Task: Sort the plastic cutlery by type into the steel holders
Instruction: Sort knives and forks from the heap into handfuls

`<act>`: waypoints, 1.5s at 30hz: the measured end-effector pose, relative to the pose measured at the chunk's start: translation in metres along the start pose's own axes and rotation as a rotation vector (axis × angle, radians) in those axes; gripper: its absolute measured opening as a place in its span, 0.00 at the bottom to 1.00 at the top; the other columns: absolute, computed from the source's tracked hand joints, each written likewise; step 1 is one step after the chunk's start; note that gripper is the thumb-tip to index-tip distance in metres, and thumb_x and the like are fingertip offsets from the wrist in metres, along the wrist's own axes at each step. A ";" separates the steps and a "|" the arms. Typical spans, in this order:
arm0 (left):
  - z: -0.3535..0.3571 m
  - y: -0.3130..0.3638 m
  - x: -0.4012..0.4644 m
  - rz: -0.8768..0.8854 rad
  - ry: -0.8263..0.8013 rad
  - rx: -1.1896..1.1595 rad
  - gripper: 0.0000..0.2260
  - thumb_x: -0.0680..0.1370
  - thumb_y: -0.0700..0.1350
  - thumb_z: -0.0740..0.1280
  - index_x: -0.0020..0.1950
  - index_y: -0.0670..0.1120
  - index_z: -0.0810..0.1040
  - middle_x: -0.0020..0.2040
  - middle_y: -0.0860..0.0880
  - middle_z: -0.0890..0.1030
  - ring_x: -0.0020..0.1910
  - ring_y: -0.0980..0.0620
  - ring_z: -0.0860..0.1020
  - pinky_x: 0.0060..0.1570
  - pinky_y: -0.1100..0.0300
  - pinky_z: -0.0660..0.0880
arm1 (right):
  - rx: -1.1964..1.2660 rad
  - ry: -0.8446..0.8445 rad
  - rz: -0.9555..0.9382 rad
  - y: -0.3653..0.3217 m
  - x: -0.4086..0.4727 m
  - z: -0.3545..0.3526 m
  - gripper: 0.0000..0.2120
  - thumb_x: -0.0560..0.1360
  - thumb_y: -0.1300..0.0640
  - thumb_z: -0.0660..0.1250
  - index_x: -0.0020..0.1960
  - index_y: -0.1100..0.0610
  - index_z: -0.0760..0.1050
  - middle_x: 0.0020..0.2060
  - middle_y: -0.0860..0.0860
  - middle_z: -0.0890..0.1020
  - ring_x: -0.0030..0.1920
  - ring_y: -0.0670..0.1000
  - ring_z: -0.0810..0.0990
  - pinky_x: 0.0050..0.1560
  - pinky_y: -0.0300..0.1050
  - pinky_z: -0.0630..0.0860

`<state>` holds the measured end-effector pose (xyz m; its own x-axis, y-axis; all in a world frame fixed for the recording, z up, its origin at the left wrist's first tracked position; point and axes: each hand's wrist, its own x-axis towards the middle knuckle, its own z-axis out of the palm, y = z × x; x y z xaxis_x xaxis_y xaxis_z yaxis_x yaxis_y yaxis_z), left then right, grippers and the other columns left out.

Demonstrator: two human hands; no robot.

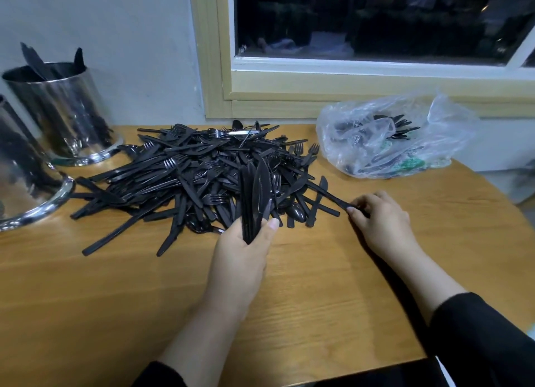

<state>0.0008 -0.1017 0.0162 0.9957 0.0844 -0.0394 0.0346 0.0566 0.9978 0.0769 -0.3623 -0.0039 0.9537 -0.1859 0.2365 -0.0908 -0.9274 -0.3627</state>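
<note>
- Cutlery pile [197, 172]: black plastic forks, knives, spoons all tangled, middle of the worktop [318, 285], just under the window [376, 25]. Most of it unsorted, so task looks early.
- Risk 1: knife [330, 194] at pile's right edge lies under/over neighbours w/ its blade end still in the heap; a fast pull could drag others off or scatter them.
- Risk 2: knife bundle [254, 195] fans out at the tips; adding one more could let some slip back into pile.
- Risk 3: all pieces same black, so a fork could prob. sneak into the knives.
- Left hand [243, 253]: fingers curled round the bundle's handles, thumb across, near side of pile.
- Right hand [379, 216]: fingertips pinch the single knife's handle end, right of pile.
- Steel holders [66, 109]: two, left of pile, well apart from both hands; back one has a few pieces in it.
- Plastic bag [390, 138]: right of pile, more cutlery inside.
</note>
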 end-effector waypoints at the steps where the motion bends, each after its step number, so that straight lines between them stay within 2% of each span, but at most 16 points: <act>1: 0.000 0.000 0.000 0.005 -0.006 -0.007 0.10 0.81 0.52 0.68 0.40 0.54 0.78 0.32 0.44 0.63 0.31 0.46 0.61 0.33 0.48 0.62 | 0.012 0.001 0.001 0.001 0.000 0.000 0.07 0.79 0.47 0.68 0.53 0.50 0.79 0.48 0.47 0.74 0.54 0.56 0.76 0.55 0.54 0.71; 5: 0.003 0.001 -0.002 0.032 0.026 -0.024 0.14 0.83 0.52 0.65 0.39 0.50 0.78 0.29 0.43 0.66 0.29 0.46 0.65 0.33 0.48 0.67 | 0.249 0.057 0.018 0.001 -0.004 -0.005 0.05 0.78 0.53 0.70 0.46 0.49 0.75 0.46 0.48 0.79 0.49 0.55 0.77 0.48 0.48 0.70; 9: 0.003 0.001 -0.004 0.126 0.108 -0.009 0.16 0.84 0.52 0.62 0.39 0.47 0.78 0.27 0.49 0.76 0.29 0.47 0.76 0.37 0.50 0.76 | 0.546 0.190 0.009 -0.010 -0.027 -0.038 0.06 0.78 0.56 0.71 0.44 0.47 0.78 0.37 0.44 0.82 0.39 0.52 0.78 0.38 0.39 0.70; 12: 0.000 0.002 -0.007 0.208 0.185 0.118 0.16 0.82 0.58 0.60 0.44 0.56 0.85 0.30 0.56 0.77 0.30 0.55 0.73 0.34 0.67 0.73 | 0.567 0.021 -0.130 -0.031 -0.045 -0.075 0.04 0.75 0.55 0.73 0.43 0.47 0.80 0.37 0.45 0.83 0.38 0.51 0.79 0.40 0.40 0.72; 14: 0.000 0.002 -0.011 0.250 0.154 0.156 0.16 0.79 0.64 0.58 0.50 0.63 0.85 0.31 0.57 0.73 0.30 0.58 0.69 0.28 0.69 0.68 | 0.508 -0.177 -0.235 -0.049 -0.054 -0.093 0.03 0.74 0.54 0.74 0.43 0.47 0.82 0.38 0.46 0.84 0.39 0.50 0.79 0.43 0.43 0.73; 16: 0.002 0.001 -0.014 0.259 0.053 0.174 0.17 0.75 0.67 0.58 0.52 0.64 0.84 0.27 0.52 0.74 0.27 0.58 0.67 0.27 0.67 0.64 | 0.474 -0.280 -0.310 -0.064 -0.058 -0.100 0.03 0.74 0.54 0.74 0.43 0.47 0.82 0.37 0.45 0.83 0.39 0.50 0.79 0.44 0.44 0.73; 18: 0.005 0.002 -0.016 0.243 -0.033 0.213 0.16 0.76 0.66 0.59 0.50 0.62 0.83 0.32 0.52 0.80 0.27 0.60 0.70 0.29 0.67 0.67 | 0.489 -0.285 -0.347 -0.077 -0.057 -0.099 0.02 0.74 0.53 0.74 0.44 0.47 0.81 0.37 0.46 0.83 0.38 0.50 0.78 0.43 0.43 0.73; 20: 0.004 0.001 -0.013 0.217 -0.049 0.235 0.12 0.79 0.61 0.61 0.48 0.59 0.82 0.29 0.58 0.76 0.27 0.61 0.70 0.31 0.67 0.69 | 0.606 -0.237 -0.304 -0.083 -0.050 -0.090 0.04 0.75 0.50 0.72 0.48 0.48 0.81 0.37 0.49 0.82 0.37 0.47 0.78 0.42 0.41 0.73; 22: 0.002 0.000 -0.008 0.162 -0.018 0.236 0.09 0.81 0.59 0.62 0.46 0.61 0.80 0.26 0.59 0.72 0.27 0.59 0.69 0.32 0.62 0.70 | 0.705 -0.115 -0.175 -0.081 -0.036 -0.071 0.06 0.77 0.49 0.70 0.50 0.50 0.81 0.36 0.51 0.82 0.37 0.45 0.77 0.43 0.41 0.73; 25: -0.001 -0.007 0.000 0.113 -0.002 0.183 0.11 0.82 0.60 0.62 0.39 0.64 0.75 0.27 0.54 0.67 0.29 0.54 0.69 0.36 0.52 0.70 | 0.444 -0.023 -0.015 -0.071 -0.011 -0.034 0.10 0.79 0.47 0.68 0.50 0.53 0.80 0.41 0.51 0.84 0.43 0.50 0.81 0.46 0.46 0.76; 28: -0.001 -0.009 0.003 0.111 0.005 0.190 0.12 0.81 0.62 0.60 0.40 0.62 0.73 0.31 0.56 0.73 0.30 0.54 0.71 0.37 0.51 0.72 | 0.217 -0.147 0.058 -0.068 0.004 -0.006 0.16 0.78 0.41 0.68 0.58 0.51 0.78 0.49 0.52 0.83 0.50 0.56 0.80 0.53 0.50 0.77; 31: -0.002 -0.009 0.004 0.101 0.011 0.172 0.14 0.80 0.63 0.59 0.39 0.58 0.72 0.32 0.53 0.73 0.29 0.51 0.69 0.33 0.50 0.71 | 0.071 -0.137 0.069 -0.072 0.015 0.009 0.21 0.75 0.33 0.65 0.55 0.49 0.76 0.51 0.50 0.81 0.54 0.56 0.78 0.56 0.54 0.73; 34: -0.002 -0.009 0.006 0.095 0.031 0.149 0.14 0.81 0.62 0.60 0.38 0.58 0.72 0.32 0.53 0.72 0.29 0.51 0.67 0.33 0.51 0.68 | 0.035 -0.131 0.093 -0.081 0.021 0.016 0.24 0.72 0.31 0.66 0.57 0.48 0.77 0.53 0.50 0.79 0.56 0.56 0.77 0.55 0.54 0.71; 37: -0.001 -0.010 0.007 0.101 0.028 0.145 0.14 0.82 0.61 0.60 0.38 0.58 0.71 0.31 0.54 0.71 0.28 0.52 0.67 0.33 0.51 0.68 | 0.003 -0.144 0.084 -0.088 0.023 0.017 0.22 0.72 0.34 0.69 0.57 0.48 0.77 0.54 0.49 0.78 0.57 0.56 0.76 0.54 0.54 0.69; 41: -0.001 -0.013 0.009 0.107 0.026 0.151 0.14 0.82 0.61 0.60 0.39 0.59 0.72 0.30 0.55 0.71 0.28 0.53 0.67 0.34 0.51 0.67 | 0.063 -0.143 0.052 -0.087 0.021 0.015 0.12 0.74 0.47 0.70 0.56 0.49 0.77 0.52 0.51 0.78 0.52 0.55 0.77 0.56 0.54 0.74; 45: -0.001 -0.014 0.010 0.118 0.008 0.152 0.13 0.81 0.63 0.59 0.39 0.60 0.73 0.30 0.55 0.70 0.29 0.52 0.67 0.34 0.50 0.67 | 0.142 -0.114 0.026 -0.079 0.014 0.009 0.14 0.72 0.56 0.73 0.56 0.53 0.77 0.48 0.54 0.81 0.50 0.57 0.78 0.52 0.50 0.75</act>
<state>0.0104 -0.1009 0.0021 0.9928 0.0900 0.0786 -0.0690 -0.1054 0.9920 0.0999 -0.2887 0.0196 0.9786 -0.1640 0.1241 -0.0826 -0.8659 -0.4934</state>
